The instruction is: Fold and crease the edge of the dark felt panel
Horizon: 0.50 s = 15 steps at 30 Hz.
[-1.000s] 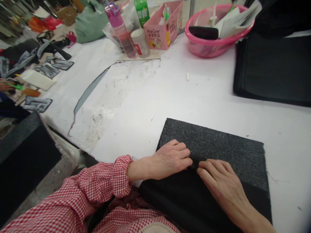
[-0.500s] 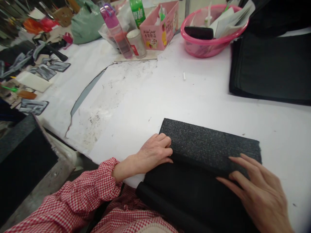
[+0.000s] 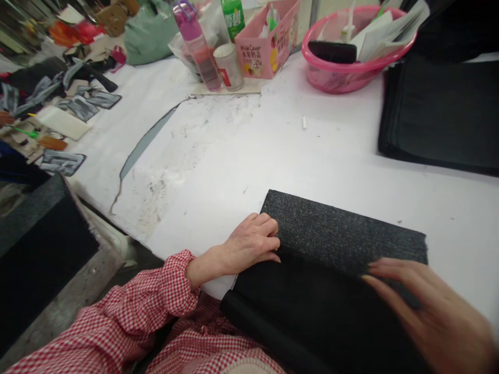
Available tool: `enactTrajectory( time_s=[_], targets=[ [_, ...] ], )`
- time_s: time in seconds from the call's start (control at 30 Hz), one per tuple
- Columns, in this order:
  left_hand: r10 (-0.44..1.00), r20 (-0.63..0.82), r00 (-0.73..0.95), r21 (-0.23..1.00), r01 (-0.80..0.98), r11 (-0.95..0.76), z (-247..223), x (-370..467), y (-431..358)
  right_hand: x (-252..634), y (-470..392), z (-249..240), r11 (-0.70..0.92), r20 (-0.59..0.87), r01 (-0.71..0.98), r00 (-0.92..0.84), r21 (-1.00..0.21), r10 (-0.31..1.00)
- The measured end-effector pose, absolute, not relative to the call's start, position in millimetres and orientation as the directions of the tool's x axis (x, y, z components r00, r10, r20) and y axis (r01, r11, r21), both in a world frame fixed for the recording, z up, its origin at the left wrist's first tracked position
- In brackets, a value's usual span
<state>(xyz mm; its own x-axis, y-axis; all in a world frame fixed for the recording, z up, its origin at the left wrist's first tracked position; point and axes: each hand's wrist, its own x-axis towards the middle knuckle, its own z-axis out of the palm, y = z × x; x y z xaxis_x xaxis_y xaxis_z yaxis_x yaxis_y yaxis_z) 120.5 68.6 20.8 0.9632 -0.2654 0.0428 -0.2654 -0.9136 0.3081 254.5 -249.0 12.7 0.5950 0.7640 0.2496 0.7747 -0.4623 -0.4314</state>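
Note:
A dark grey ribbed panel (image 3: 343, 228) lies on the white table, with black fabric (image 3: 312, 306) across its near part and a rolled fold at my lap. My left hand (image 3: 253, 241) is closed at the left end of the fabric's edge, fingers curled and pressed on it where it meets the grey strip. My right hand (image 3: 424, 306), a little blurred, is at the right part of the same edge, thumb and fingertips close together on the fabric edge.
On the white table (image 3: 234, 156), a pink basin (image 3: 339, 78), a pink box (image 3: 261, 57), a bottle (image 3: 200, 52) and a jar (image 3: 229, 67) stand at the back. Black sheets (image 3: 440, 114) are stacked at right. Another grey and black piece (image 3: 42, 249) sits at lower left.
My right hand has gone from spread fingers to thumb and fingertips brought close together at the edge. My left hand keeps its grip. The view has shifted slightly.

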Motion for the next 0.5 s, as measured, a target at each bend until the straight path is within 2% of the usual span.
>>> enactTrajectory(
  time_s=[0.07,0.17,0.27,0.5],
  targets=[
    [-0.269,0.049,0.962,0.302,-0.271,-0.914,20,120,69,236,-201,18,-0.332,0.228,0.814,0.480,-0.477,0.847],
    [-0.266,0.062,0.962,0.296,-0.273,-0.915,18,120,69,217,-159,9,-0.270,0.219,0.854,0.396,-0.446,0.892],
    [-0.258,0.074,0.963,0.295,-0.268,-0.917,15,117,70,209,-148,-3,-0.230,0.251,0.872,0.362,-0.433,0.898],
    [-0.209,0.077,0.975,0.246,-0.222,-0.944,17,104,93,212,-153,-12,-0.178,0.265,0.847,0.346,-0.501,0.900]
  ],
)
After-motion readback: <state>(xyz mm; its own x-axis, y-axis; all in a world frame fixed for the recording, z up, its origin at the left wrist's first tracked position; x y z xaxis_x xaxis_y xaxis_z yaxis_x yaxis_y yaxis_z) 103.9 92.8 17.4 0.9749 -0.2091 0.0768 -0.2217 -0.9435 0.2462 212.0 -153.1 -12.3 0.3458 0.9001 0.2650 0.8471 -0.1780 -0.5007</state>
